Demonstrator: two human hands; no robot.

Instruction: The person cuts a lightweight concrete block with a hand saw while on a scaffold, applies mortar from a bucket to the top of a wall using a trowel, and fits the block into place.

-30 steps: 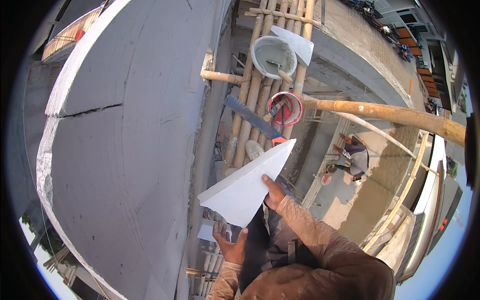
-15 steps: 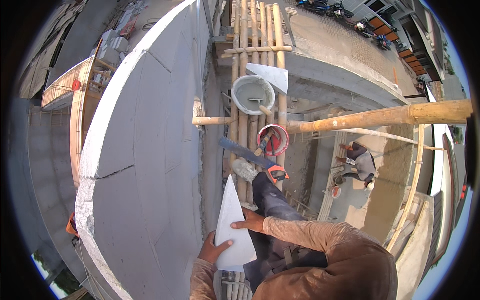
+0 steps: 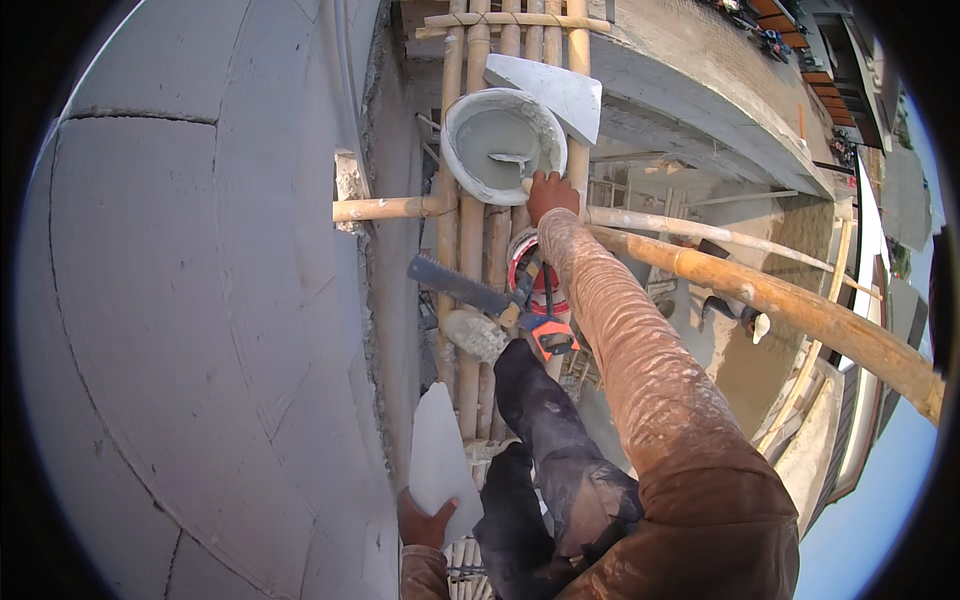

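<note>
Gripping with the left hand (image 3: 426, 520), low in the frame and a little left of centre, a white wedge-shaped slab (image 3: 438, 455), narrow end toward the top of the frame. Thumb laid across the lower part of its face, fingers along its left edge. Close beside the grey wall (image 3: 180, 300) that fills the left of the frame; cannot tell whether touching it.

Stretched toward the upper centre in a brown, dust-marked sleeve (image 3: 640, 340), with the right hand (image 3: 552, 195) closed on the handle of a trowel (image 3: 508, 158) at the lower right rim of a white bucket (image 3: 455, 150) (handle mostly hidden by the fingers). Partly sunk, blade first, in the grey mortar (image 3: 490, 130) inside. Just beside that bucket, toward the upper right, a second white slab (image 3: 560, 95) lying on the bamboo poles (image 3: 468, 385).

Below the right hand, near the middle of the frame, a red bucket (image 3: 514, 268), partly covered by the sleeve. Just left of and below that, a handsaw (image 3: 455, 284), blade angled to the upper left, orange-and-black handle at the lower right. Under the blade, a pale, dusty shoe (image 3: 476, 336) on the poles. Across the right side, a thick bamboo pole (image 3: 800, 310); just above it, a co-worker (image 3: 720, 308) at a lower level, only partly visible, in pale headgear (image 3: 762, 327).
</note>
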